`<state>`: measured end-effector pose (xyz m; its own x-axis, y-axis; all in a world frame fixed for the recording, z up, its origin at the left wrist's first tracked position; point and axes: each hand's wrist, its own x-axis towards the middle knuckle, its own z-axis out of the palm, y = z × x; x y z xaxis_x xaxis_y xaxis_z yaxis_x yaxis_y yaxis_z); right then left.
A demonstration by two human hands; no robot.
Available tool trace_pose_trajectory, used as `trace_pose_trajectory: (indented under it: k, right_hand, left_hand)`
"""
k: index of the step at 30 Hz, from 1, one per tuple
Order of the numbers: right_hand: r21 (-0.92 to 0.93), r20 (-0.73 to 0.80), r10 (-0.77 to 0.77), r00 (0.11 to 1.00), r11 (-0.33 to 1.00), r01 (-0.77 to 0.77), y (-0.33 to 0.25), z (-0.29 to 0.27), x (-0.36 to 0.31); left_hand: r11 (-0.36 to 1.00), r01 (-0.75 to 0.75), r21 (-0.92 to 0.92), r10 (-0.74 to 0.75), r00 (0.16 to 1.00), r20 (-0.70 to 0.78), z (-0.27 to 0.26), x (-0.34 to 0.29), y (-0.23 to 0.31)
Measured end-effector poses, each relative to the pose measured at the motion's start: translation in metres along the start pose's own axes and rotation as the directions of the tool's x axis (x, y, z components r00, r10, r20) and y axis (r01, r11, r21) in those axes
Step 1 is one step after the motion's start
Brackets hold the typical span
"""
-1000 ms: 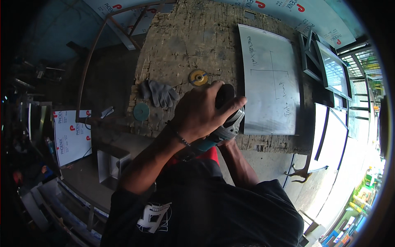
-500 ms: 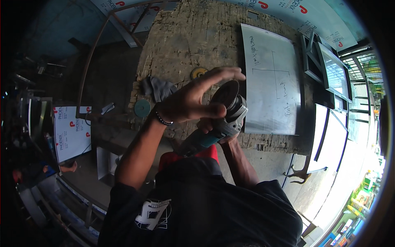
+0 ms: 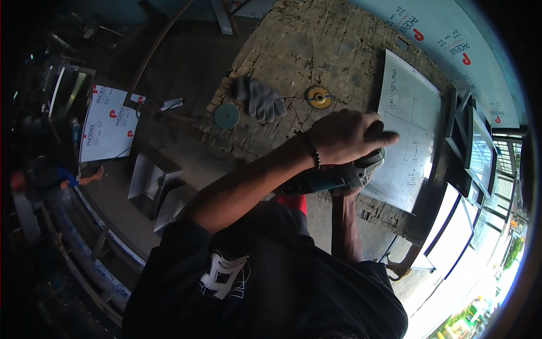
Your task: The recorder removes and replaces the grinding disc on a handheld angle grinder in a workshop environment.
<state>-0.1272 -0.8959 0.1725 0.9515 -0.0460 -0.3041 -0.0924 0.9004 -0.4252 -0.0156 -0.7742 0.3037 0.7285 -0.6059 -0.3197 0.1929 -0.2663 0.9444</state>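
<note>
An angle grinder (image 3: 324,182) with a dark teal body is held above the worn wooden table. My left hand (image 3: 347,135) curls over the grinder's dark disc (image 3: 375,131), its fingers around the rim and its thumb stretched out to the right. Beneath the grinder's head, my right hand (image 3: 345,192) grips the tool, mostly hidden by it. On the table beyond my left forearm lie a grey work glove (image 3: 262,100), a green round disc (image 3: 226,116) and a yellow-rimmed disc (image 3: 319,97). To the right of my hands is a metal sheet (image 3: 418,121) with marker lines.
The table (image 3: 293,48) has a rough, splintered top. Metal frames (image 3: 471,127) stand beyond its right edge, and white panels (image 3: 446,226) are at the lower right. A steel basin (image 3: 149,178) sits on the left. Farther left, another person's hand (image 3: 93,176) shows.
My left hand has gone from open beside the disc to closed over it. The table scene has shifted and turned in view, with the grinder and both hands now farther right.
</note>
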Motion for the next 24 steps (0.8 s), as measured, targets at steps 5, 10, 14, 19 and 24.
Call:
trace_pose_trajectory:
  k: [5,10,14,19,24]
  right_hand:
    - [-0.004,0.341,-0.007,0.94,1.0,0.01,-0.004,0.012,0.0]
    - [-0.456,0.075,-0.439,0.895,0.783,0.423,-0.002,0.023,-0.007]
    - [-0.461,0.143,-0.365,0.92,0.798,0.389,-0.015,-0.003,-0.008]
    - [-0.504,0.106,-0.387,0.916,0.773,0.384,-0.013,0.002,-0.005]
    - [-0.5,0.053,-0.373,0.926,0.793,0.348,0.002,0.04,-0.004]
  left_hand:
    - [0.866,-0.499,0.012,0.499,0.865,-0.062,-0.001,-0.008,-0.002]
    - [0.976,-0.044,0.213,0.069,0.992,-0.108,0.019,-0.006,0.017]
    - [0.525,-0.739,0.423,0.849,0.425,-0.312,0.027,0.01,-0.03]
    - [0.983,-0.172,-0.062,0.152,0.958,-0.244,0.002,-0.024,0.007]
    - [0.994,-0.065,-0.087,0.038,0.958,-0.284,-0.006,-0.043,0.014]
